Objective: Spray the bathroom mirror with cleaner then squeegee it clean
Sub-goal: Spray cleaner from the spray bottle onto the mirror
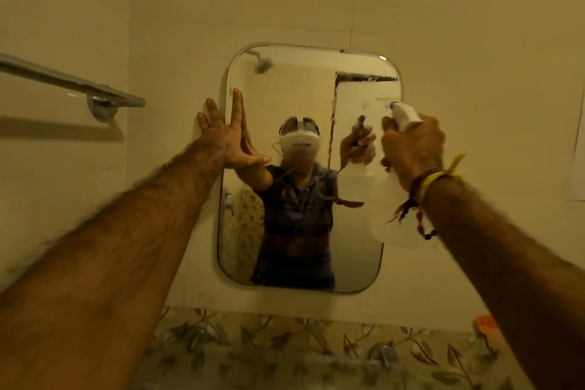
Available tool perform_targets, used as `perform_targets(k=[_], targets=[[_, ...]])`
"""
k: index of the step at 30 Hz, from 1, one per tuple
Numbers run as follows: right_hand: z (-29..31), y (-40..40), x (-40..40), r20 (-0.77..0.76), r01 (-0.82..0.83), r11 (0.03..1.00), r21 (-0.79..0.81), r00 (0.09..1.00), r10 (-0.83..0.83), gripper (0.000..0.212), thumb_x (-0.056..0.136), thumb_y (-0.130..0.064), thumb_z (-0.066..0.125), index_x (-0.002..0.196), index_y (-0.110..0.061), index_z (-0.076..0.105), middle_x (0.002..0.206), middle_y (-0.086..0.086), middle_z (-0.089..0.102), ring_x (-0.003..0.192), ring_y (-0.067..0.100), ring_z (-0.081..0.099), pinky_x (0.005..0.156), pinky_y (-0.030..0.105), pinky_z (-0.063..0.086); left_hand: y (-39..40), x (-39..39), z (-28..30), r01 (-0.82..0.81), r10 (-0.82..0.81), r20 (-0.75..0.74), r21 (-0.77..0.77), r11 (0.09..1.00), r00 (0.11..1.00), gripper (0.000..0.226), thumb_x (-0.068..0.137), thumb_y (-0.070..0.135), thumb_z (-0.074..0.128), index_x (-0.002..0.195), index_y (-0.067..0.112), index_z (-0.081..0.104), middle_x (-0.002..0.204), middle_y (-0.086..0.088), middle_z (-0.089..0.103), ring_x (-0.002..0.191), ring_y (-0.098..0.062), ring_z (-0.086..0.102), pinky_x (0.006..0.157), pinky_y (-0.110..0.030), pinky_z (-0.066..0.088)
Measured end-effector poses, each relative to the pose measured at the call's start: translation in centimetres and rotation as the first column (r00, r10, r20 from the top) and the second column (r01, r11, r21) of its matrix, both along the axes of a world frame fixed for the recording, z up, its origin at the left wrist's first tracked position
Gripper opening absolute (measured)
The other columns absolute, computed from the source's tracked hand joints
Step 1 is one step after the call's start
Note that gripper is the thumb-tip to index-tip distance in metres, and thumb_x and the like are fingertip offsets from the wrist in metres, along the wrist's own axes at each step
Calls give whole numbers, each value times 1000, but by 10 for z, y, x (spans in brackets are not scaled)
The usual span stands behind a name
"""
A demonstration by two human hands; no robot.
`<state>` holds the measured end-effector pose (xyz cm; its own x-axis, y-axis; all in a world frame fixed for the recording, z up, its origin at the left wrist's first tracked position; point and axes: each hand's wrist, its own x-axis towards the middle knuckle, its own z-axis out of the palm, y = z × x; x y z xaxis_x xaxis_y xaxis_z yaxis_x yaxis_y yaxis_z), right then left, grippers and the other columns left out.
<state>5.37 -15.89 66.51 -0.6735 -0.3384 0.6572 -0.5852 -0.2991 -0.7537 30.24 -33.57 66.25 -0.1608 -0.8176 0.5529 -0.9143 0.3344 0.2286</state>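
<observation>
1. A person stands at a rounded-corner wall mirror (304,168) in a cream-tiled bathroom, both bare forearms stretched out toward the glass.

2. The left hand (226,136) is spread wide, fingers fanned and holding nothing, its palm flat against the mirror's left edge, partly on the glass and partly on the wall.

3. The right hand (411,146) is wrapped around the neck of a translucent spray bottle (391,199), index finger curled at the trigger; the white nozzle (403,111) points at the upper right part of the mirror, close to the glass (whether it touches cannot be told).

4. A hazy, whitish patch covers the glass just ahead of the nozzle, while the rest of the mirror reflects the person in a dark checked shirt.

5. Yellow and red threads (424,190) circle the right wrist.

6. A chrome towel rail (72,82) runs along the wall at far left; a band of leaf-patterned tiles (285,348) lies below the mirror, nearest the viewer.
</observation>
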Motion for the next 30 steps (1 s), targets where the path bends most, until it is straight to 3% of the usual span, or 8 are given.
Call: perform_targets(k=[4,6,9,14,21,23,26,30], targets=[[-18,11,-22,-56,73,996,54,996,-70,37,90,-31,67,125,-19,65,94,4,69,63,20,68,49,27,55,6,-1,0,-6,6,-3,9,1000,1000,155,58,81,74,148,29,-40,160,-24,-33,149,-47,-23,124,-58,-4],[-25,14,-21,-92,47,995,91,995,-39,38,91,-31,67,127,-20,64,94,4,68,62,19,67,47,26,53,9,-1,-1,-1,1,-5,-2,1000,1000,155,58,80,75,148,28,-40,160,-24,-32,150,-46,-23,124,-58,-5],[-33,15,-4,-133,-39,994,103,990,53,35,90,-27,68,124,-20,66,78,-8,63,54,8,63,39,19,49,10,0,-2,14,-14,0,-13,1000,1000,156,58,82,74,148,27,-40,161,-24,-30,150,-46,-21,124,-62,1],[-40,0,48,-323,-201,960,192,911,256,32,92,-24,68,121,-14,64,99,2,69,81,20,72,66,39,64,15,3,-16,-30,29,16,27,999,999,154,57,83,73,147,30,-41,163,-23,-27,151,-51,-10,120,-68,13],[-44,-33,119,-438,-230,963,142,857,269,34,86,-35,72,109,-11,68,84,-3,58,81,20,65,74,42,62,9,19,-18,54,-49,-49,102,993,998,153,60,72,79,145,34,-42,163,-20,-29,151,-50,-12,121,-68,11],[-49,-36,129,-457,-237,961,145,845,278,35,84,-37,73,106,-9,68,85,2,63,84,25,68,76,44,61,6,21,-17,74,-68,-61,92,993,996,153,59,70,79,144,35,-44,163,-21,-28,151,-50,-11,122,-67,11],[-52,-37,123,-446,-230,958,172,849,284,39,84,-36,73,111,-9,67,92,4,66,87,24,67,78,43,61,2,22,-23,60,-57,-39,75,995,998,157,56,73,80,143,35,-44,162,-21,-30,151,-50,-13,122,-67,11],[-48,-26,84,-194,-296,942,157,926,323,41,91,-27,69,128,-14,59,95,-2,65,84,21,70,70,39,64,2,15,-28,23,-19,-50,84,996,999,158,54,78,79,142,37,-45,161,-18,-34,150,-50,-16,120,-69,11]])
